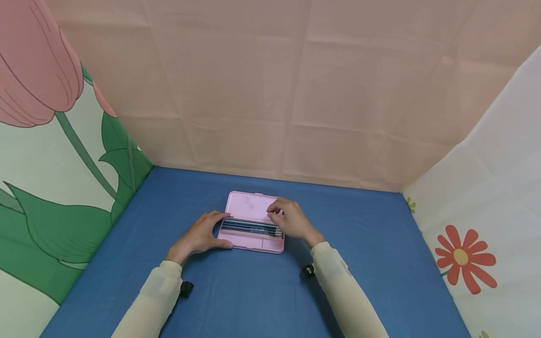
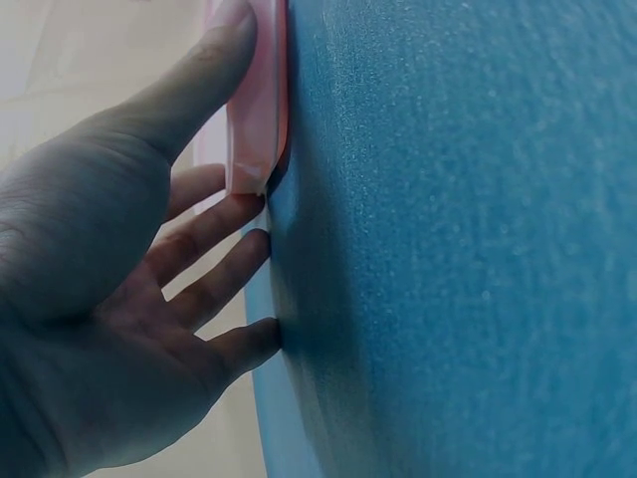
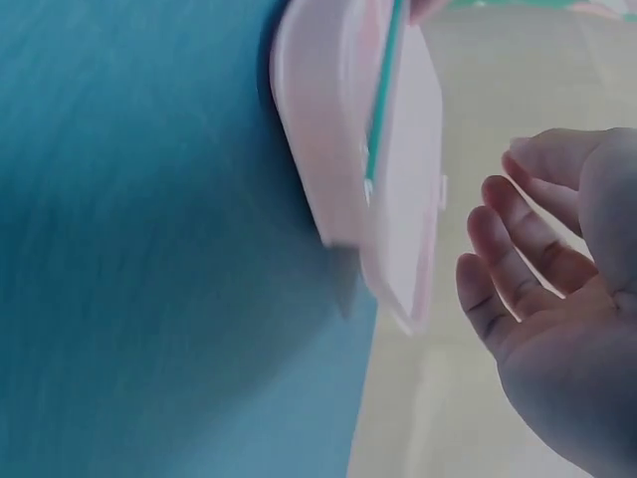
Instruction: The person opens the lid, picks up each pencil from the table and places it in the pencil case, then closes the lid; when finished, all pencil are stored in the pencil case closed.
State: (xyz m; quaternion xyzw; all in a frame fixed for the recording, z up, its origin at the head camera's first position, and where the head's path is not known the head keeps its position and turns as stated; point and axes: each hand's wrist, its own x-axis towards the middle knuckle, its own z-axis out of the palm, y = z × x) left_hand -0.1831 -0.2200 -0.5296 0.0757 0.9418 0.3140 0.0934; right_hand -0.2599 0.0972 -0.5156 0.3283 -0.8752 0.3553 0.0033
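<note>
- While the flat pink plastic pencil case (image 1: 252,221) lies open mid-counter, its left end is steadied by the left hand (image 1: 202,236), fingers relaxed, thumb pressed along the near edge.
- Right hand (image 1: 291,220) is held over the case's right end, fingers loosely bent above the pencils (image 1: 251,229); nothing is gripped.
- Blue-covered counter (image 1: 253,291): case is best kept pinned flat, pencils handled singly.
- No readable writing is found.

Open pink pencil case (image 1: 253,220), pencils (image 1: 251,229) inside
</note>
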